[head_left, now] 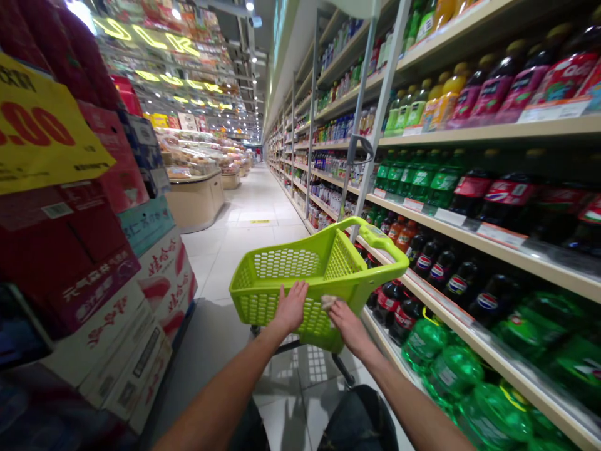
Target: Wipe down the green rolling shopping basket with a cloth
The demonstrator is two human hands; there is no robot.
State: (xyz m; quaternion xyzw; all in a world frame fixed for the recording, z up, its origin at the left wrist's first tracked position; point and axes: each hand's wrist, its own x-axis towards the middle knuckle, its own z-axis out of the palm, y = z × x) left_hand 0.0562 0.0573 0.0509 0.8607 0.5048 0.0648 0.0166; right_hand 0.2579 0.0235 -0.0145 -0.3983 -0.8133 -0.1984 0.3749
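Observation:
A lime-green plastic shopping cart (277,262) stands sideways in front of me, its handle (385,241) on the right. My left hand (292,307) lies with fingers stretched out against the near rim and perforated side of the basket, and I see nothing held in it. My right hand (346,322) is closed on a small crumpled pale cloth (330,302), close against the cart's near side panel. Whether the cloth presses on the plastic I cannot tell. The basket's visible inside shows only green plastic.
Shelves (469,225) of bottled drinks run along the right, close to the cart handle. Large green bottles (469,376) fill the bottom shelf. Stacked drink cartons (159,282) and a yellow price sign (42,125) line the left. A tiled aisle (256,194) leads ahead past display counters (197,197).

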